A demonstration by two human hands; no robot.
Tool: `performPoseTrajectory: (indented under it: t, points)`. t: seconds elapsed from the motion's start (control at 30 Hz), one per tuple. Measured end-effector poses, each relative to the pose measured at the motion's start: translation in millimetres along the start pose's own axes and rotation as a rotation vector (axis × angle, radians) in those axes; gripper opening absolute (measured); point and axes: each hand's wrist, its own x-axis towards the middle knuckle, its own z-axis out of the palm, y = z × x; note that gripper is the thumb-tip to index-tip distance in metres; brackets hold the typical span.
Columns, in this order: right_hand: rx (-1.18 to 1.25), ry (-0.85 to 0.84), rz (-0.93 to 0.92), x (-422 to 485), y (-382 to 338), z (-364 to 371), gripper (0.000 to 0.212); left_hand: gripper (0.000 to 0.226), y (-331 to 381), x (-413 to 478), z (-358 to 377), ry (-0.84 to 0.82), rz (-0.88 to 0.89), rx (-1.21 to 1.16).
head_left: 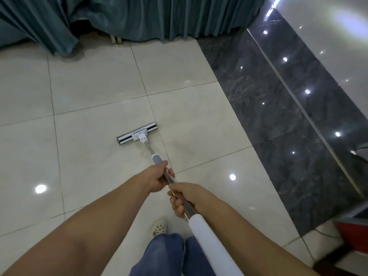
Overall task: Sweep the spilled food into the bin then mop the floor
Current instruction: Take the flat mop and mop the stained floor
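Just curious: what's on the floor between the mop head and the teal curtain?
Only bare cream tiles between mop head and curtain, per the head view.

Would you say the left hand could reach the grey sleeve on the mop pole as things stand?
Probably yes: the left hand grips the pole right beside the grey sleeve, with nothing between them.
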Motion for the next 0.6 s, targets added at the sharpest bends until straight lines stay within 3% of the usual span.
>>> performPoseTrajectory:
  t: [0.13,0.6]
  points:
    - [0.171,-0.052,0.036,-2,35,-1,0.023,0.024,-24,-5,-14,0.009,-0.01,0.019]
    - [0.272,-0.01,-0.006,-50,187,-32,0.02,0.025,-163,-56,-54,-0.084,-0.047,0.059]
